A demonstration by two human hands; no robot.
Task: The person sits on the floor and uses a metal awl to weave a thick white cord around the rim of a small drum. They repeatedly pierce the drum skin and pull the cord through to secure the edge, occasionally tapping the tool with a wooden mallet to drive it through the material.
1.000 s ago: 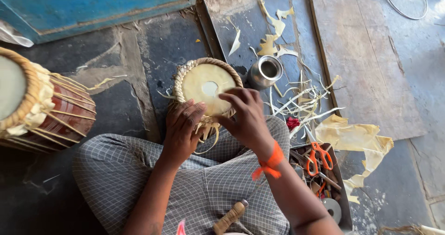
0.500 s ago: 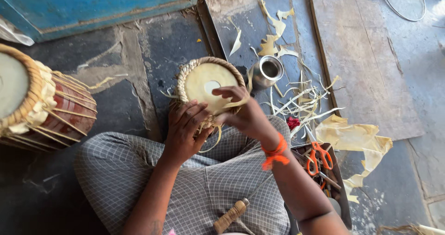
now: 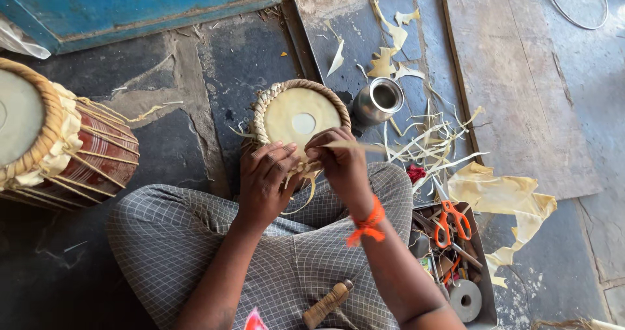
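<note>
Head view: hands (image 3: 306, 170) lacing drum (image 3: 299, 118)

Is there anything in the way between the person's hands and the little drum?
Nothing visible. The left hand rests right on the braided rim of the small drum, and the right hand sits at the rim too, pinching a pale strip. The metal cup stands off to the side.

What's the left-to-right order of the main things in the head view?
Large drum → left hand → right hand → steel cup → orange-handled scissors → wooden board.
</note>
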